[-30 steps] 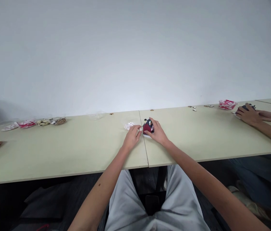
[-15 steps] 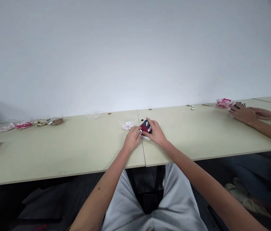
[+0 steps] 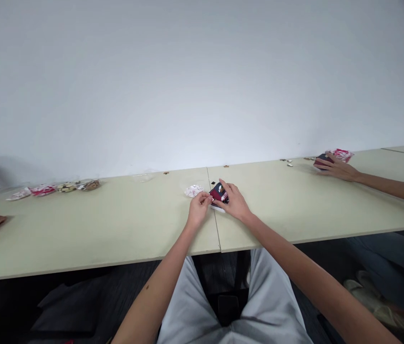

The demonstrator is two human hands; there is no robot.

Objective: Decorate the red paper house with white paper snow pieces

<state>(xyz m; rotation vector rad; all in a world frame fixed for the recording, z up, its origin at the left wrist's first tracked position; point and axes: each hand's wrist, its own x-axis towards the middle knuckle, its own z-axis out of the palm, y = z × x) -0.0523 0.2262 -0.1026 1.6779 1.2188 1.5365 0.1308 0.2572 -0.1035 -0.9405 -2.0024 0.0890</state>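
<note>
1. In the head view, a dark blue and red item (image 3: pixel 218 192) is held over the tabletop (image 3: pixel 116 224) by the right hand (image 3: pixel 237 202), its thumb and fingers curved around it.
2. The item's left edge is met by the left hand (image 3: pixel 199 206), fingertips drawn together; whether anything is pinched cannot be told.
3. A white-and-red packet (image 3: pixel 194 190) is seen just beyond.
</note>
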